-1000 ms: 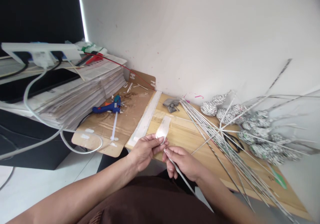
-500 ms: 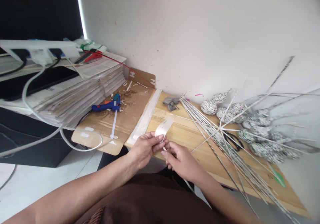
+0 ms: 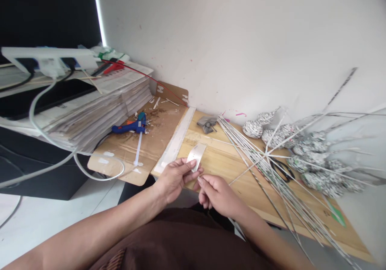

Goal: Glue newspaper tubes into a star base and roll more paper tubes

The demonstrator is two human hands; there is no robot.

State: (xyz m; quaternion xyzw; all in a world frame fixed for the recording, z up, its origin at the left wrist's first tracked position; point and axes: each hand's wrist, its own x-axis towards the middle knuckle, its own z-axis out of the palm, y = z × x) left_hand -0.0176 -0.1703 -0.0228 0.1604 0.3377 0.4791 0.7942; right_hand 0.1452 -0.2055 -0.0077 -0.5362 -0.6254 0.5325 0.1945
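Observation:
Between the thumb and fingers of my left hand [image 3: 177,177] is a white paper strip [image 3: 197,154], its upper end curling out over the table. My right hand [image 3: 215,191] sits just beside it, thumb and forefinger pinched on the strip's lower part, which is mostly hidden by the fingers. Below my right wrist a pale strip [image 3: 237,227] hangs down. Ahead of my hands a crumpled grey cloth [image 3: 207,124] lies on the wooden table [image 3: 220,161].
Long rolled paper sticks [image 3: 250,157] lie on the right, with joined sticks spread like a star above black-handled scissors [image 3: 282,170]. Woven paper shapes [image 3: 253,128] line the wall. Leftward are a blue glue gun [image 3: 129,126] on cardboard [image 3: 157,137], stacked newspapers [image 3: 102,109] and a white cable [image 3: 31,113].
The paper strip's upper end has drawn back slightly toward my left hand and curls more. My right hand has shifted a little, and the white piece between the hands is less visible.

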